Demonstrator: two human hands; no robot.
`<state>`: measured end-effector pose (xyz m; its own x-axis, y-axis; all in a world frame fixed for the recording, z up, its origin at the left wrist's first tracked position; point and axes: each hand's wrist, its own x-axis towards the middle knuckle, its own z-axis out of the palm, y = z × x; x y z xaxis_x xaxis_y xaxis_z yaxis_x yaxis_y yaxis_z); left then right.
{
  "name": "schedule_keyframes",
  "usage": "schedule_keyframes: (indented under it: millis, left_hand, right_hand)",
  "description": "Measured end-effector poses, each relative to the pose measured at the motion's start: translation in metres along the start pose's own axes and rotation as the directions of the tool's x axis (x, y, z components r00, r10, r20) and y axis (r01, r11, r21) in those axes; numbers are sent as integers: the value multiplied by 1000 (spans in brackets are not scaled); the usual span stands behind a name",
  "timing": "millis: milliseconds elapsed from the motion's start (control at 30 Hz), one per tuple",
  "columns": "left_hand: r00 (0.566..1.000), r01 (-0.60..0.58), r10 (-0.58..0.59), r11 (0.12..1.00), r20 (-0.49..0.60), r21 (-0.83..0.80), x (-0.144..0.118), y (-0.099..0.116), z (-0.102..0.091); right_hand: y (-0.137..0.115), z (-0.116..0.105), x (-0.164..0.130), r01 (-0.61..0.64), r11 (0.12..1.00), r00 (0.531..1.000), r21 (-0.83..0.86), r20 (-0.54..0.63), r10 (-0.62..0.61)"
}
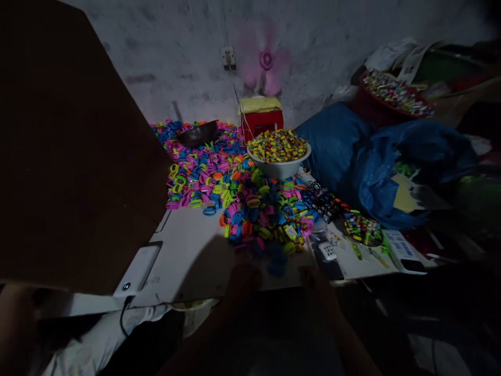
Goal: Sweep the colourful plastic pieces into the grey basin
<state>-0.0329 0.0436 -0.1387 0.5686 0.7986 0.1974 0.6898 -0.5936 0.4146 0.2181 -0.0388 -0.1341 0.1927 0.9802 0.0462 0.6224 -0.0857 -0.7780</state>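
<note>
My left hand is at the front edge of the table, dim and in shadow, with its fingers curled in. To its right, my right hand is also at the edge, its fingers drawn together. Whether either hand holds anything is too dark to make out. Between and just beyond them lie blue watch-like plastic bands. A large heap of such bands in pink, yellow, blue and orange spreads back to the wall.
A white basin holds small yellow pieces. Behind it are a red box and a spinning pink fan. Blue bags stand right, a brown board and white power bank left. Another person's arm shows lower left.
</note>
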Motion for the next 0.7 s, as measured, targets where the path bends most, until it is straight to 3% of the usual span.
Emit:
schedule_keyframes:
  millis: [67,133,267,433,533,700]
  left_hand:
    - [999,-9,10,1000,33,-24,2,1,0]
    - [999,-15,18,999,45,-47,6,1,4]
    - [1000,-18,19,997,24,-79,12,-7,15]
    - [1000,-11,13,992,13,-124,7,-20,26]
    - [1000,8,-7,989,4,-150,2,-23,27]
    - [996,36,-49,983,-69,-178,2,-20,22]
  right_hand:
    - [-6,-6,27,71,994,989,-84,-121,-81]
    - [-16,-7,52,114,972,987,-207,-86,-134]
    - [-34,-2,83,41,907,998,-420,58,-18]
    - [-44,-5,96,-23,896,998,-444,44,47]
    - [-54,-8,107,-27,921,1000,-388,-4,28]
    - [-66,1,126,78,997,996,-12,-43,-79]
